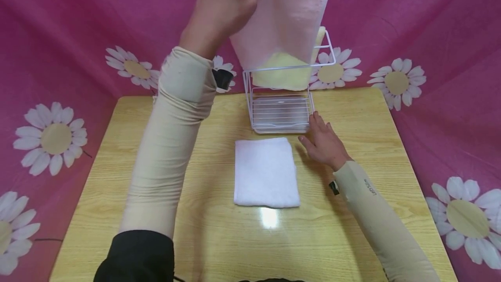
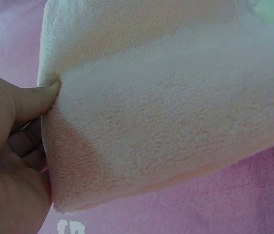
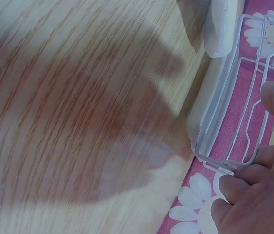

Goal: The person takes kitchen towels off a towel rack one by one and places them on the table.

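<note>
My left hand (image 1: 228, 5) pinches a pink towel (image 1: 287, 16) by its left edge, thumb on the near face. The towel hangs high over the top of a white wire rack (image 1: 289, 68) and overlaps a yellow towel (image 1: 287, 75) draped there. In the left wrist view the pink towel (image 2: 166, 112) looks folded in layers, with fingers behind its edge. Low on the rack's right side, my right hand (image 1: 326, 142) touches the frame with its fingertips. A white folded towel (image 1: 267, 173) lies flat on the table in front of the rack.
The rack's base holds a clear tray (image 1: 279, 110) under thin wires. It stands at the back of the wooden table (image 1: 219, 238), close to a pink curtain (image 1: 391, 16) printed with white daisies. Similar curtain hangs along both sides.
</note>
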A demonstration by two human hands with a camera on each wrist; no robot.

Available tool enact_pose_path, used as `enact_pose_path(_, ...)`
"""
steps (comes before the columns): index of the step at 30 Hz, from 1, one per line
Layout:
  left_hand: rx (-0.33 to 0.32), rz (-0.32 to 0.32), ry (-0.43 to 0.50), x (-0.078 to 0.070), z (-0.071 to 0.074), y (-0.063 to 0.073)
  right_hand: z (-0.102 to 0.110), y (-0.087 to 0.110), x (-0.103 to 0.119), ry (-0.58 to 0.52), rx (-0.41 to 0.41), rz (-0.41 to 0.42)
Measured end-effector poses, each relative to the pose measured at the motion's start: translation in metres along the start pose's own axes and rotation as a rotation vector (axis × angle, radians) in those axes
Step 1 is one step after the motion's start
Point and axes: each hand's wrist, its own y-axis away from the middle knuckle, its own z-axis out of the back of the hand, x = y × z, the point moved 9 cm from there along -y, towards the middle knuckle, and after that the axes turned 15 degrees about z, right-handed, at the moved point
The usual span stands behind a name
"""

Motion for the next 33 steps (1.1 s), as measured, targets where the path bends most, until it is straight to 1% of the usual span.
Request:
enact_pose_path(2,-0.007,0.003,0.006,0.002,0.004,0.002,0.000,-0.001,-0.001,0.005,-0.002,0.002)
enact_pose_path(9,-0.044,-0.028,0.033,0.006,0.013,0.008,0.002,-0.001,-0.003,0.014,-0.005,0.004)
enact_pose_path(14,-0.043,-0.009,0.038,0.011,0.018,0.010,0.003,-0.001,-0.003,0.006,-0.008,0.007)
enact_pose_path(20,-0.046,0.006,0.124,0.020,0.027,0.017,0.003,-0.001,-0.005,0.003,0.003,-0.006)
enact_pose_path(21,-0.058,-0.001,0.142,0.021,0.029,0.019,0.003,-0.001,-0.005,0.005,0.002,-0.009)
enact_pose_path(24,-0.086,-0.009,0.136,0.025,0.037,0.024,0.005,-0.001,-0.004,-0.002,0.001,-0.004)
enact_pose_path(26,-0.105,-0.025,0.129,0.028,0.042,0.028,0.005,-0.001,-0.003,-0.007,-0.001,0.001)
enact_pose_path(32,-0.136,-0.048,0.179,0.038,0.054,0.038,0.005,-0.002,-0.005,-0.001,0.004,-0.009)
enact_pose_path(33,-0.152,-0.065,0.176,0.039,0.056,0.040,0.005,-0.002,-0.005,0.001,0.006,-0.011)
